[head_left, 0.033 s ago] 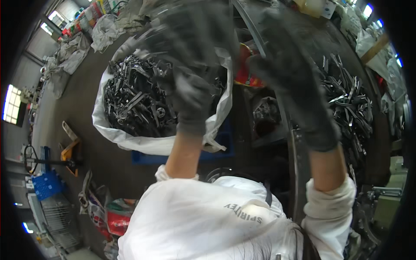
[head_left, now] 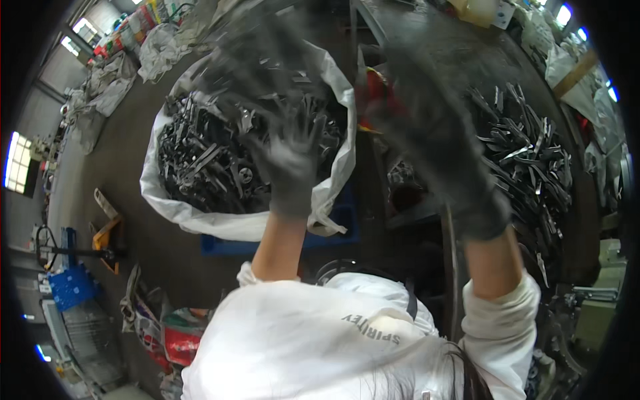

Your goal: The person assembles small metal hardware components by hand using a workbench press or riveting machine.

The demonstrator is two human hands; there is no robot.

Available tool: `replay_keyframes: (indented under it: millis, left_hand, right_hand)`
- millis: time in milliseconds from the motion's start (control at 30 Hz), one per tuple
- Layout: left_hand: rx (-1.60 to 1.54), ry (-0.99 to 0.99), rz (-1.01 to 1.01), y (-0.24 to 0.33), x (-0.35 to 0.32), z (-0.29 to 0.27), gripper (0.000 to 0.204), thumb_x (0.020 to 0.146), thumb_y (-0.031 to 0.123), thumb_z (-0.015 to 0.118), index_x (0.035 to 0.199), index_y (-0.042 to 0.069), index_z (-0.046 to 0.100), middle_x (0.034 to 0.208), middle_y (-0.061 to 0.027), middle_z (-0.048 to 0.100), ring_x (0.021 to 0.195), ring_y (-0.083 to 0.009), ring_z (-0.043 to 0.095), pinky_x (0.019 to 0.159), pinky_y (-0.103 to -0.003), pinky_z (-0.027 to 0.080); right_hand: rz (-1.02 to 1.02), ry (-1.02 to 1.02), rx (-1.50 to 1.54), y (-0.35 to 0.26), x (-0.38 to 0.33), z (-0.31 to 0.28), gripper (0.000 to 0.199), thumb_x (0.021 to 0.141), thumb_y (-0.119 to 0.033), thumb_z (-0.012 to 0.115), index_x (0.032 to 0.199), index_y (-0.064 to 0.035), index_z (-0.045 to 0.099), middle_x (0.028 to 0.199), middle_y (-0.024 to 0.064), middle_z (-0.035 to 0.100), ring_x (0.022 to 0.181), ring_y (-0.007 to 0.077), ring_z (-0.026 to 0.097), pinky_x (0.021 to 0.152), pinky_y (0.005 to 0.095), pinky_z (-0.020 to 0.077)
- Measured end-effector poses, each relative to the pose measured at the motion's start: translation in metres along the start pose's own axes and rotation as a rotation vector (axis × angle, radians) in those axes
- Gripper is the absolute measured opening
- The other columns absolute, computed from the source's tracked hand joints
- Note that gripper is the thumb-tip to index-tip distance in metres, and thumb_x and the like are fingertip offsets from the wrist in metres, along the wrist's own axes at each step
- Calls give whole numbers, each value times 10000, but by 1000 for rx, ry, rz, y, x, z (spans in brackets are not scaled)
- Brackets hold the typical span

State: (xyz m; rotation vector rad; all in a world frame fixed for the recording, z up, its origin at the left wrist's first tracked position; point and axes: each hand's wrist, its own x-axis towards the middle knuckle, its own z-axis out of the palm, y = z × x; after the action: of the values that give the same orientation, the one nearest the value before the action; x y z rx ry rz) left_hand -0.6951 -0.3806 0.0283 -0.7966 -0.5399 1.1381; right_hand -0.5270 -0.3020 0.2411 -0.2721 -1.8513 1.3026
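Observation:
My left hand (head_left: 288, 163), in a dark grey glove, is raised over a big white sack (head_left: 230, 225) full of dark and shiny metal parts (head_left: 200, 160). Its fingers are spread and nothing shows in them. A dark blur (head_left: 257, 63) hangs above it. My right hand (head_left: 443, 150), also in a dark glove, is raised and badly blurred between the sack and a heap of similar metal parts (head_left: 527, 160) on the round table at the right. Whether it holds anything is not visible. White sleeves cover both upper arms.
The sack stands on a blue pallet (head_left: 343, 227). A red object (head_left: 375, 87) lies between sack and table. On the floor at the left are an orange tool (head_left: 107, 232), a blue cart (head_left: 67, 285) and more white sacks (head_left: 160, 50).

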Motion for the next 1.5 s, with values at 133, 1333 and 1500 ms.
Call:
replay_keyframes:
  millis: [133,1333,1500]
  left_hand:
    - [869,139,953,3,0,-44,416,1104,349,513,1401,59,526,1335,-134,581,1163,-277,616,973,-448,573]
    - [2729,-318,-585,-277,325,-329,89,984,75,547,1059,29,561,824,-21,535,661,-100,499,606,-273,420]
    - [2660,-115,-721,-313,306,-354,125,1041,139,536,1088,53,612,823,6,552,642,-69,484,565,-250,392]
  right_hand:
    - [346,-206,-126,40,-106,-30,613,961,-149,765,1484,40,507,1382,157,649,1270,190,623,1017,305,537]
    - [1382,1329,-1649,-121,-760,-416,352,912,-326,728,1164,-83,694,1048,158,743,988,356,721,859,475,568]
    - [1129,1495,-1993,-141,-745,-398,479,863,-166,717,1309,-53,584,1190,254,682,1069,460,658,916,496,537]
